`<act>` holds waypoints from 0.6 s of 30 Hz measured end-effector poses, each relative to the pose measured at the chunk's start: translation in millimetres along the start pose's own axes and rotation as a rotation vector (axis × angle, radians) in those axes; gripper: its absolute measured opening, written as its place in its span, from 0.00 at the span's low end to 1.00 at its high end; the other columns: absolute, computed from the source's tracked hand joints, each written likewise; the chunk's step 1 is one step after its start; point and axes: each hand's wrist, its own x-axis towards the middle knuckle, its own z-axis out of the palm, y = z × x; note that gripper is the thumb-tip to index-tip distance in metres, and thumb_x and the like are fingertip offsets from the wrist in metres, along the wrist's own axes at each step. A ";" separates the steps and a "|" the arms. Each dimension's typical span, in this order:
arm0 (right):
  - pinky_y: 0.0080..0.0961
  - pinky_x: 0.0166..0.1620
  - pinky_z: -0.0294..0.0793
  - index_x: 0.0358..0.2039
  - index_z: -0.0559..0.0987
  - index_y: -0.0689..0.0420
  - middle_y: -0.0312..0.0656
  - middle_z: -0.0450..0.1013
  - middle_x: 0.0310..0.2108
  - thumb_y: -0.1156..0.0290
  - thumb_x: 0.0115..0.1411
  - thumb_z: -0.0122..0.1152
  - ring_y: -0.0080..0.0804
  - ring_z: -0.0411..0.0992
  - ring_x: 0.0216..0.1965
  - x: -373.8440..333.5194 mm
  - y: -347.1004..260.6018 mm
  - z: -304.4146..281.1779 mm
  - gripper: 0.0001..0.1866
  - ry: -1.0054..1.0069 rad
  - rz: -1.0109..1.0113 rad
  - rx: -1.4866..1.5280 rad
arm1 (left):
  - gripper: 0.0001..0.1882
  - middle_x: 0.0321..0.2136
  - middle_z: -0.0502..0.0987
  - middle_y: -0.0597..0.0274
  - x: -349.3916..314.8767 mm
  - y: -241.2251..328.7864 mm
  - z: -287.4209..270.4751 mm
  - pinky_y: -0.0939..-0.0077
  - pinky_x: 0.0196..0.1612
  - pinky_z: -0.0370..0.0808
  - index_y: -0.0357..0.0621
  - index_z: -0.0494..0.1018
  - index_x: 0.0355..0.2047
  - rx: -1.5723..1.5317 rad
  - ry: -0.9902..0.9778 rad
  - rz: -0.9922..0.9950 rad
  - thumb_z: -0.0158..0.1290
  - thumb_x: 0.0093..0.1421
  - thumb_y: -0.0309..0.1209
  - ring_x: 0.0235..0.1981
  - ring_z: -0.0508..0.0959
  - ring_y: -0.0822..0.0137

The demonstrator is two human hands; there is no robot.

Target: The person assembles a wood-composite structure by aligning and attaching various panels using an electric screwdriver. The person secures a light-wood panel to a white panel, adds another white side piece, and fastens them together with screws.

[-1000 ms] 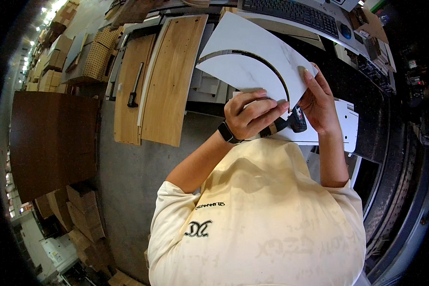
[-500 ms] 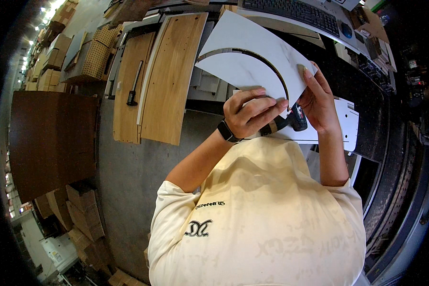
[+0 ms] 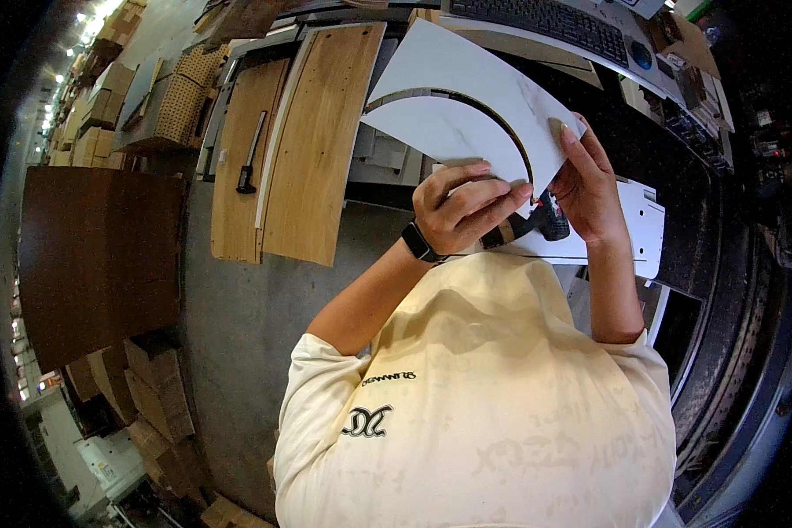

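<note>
A workshop with a grey concrete floor (image 3: 238,334), wooden boards (image 3: 312,141) leaning at the left and stacked cardboard boxes (image 3: 88,132) behind. The left hand (image 3: 462,207) is curled, fingers closed over the lower edge of a white curved panel (image 3: 466,106), a dark tool (image 3: 537,224) just beneath it. The right hand (image 3: 585,189) grips the panel's right edge, fingers half bent. The panel is held up before the chest, white, marble-patterned, with a dark arc-shaped cut across it.

Smooth matt white marbled panel (image 3: 466,97) at upper centre; grained, satiny wooden boards (image 3: 317,150) at upper left; rough grey concrete floor (image 3: 238,317)
</note>
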 end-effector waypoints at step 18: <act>0.27 0.30 0.83 0.56 0.69 0.54 0.38 0.76 0.42 0.64 0.72 0.54 0.26 0.79 0.35 -6.2 2.6 2.3 0.16 0.050 -0.002 0.018 | 0.17 0.38 0.75 0.79 -2.8 5.7 -1.7 0.76 0.43 0.74 0.63 0.85 0.34 0.015 -0.012 -0.011 0.75 0.42 0.32 0.44 0.73 0.67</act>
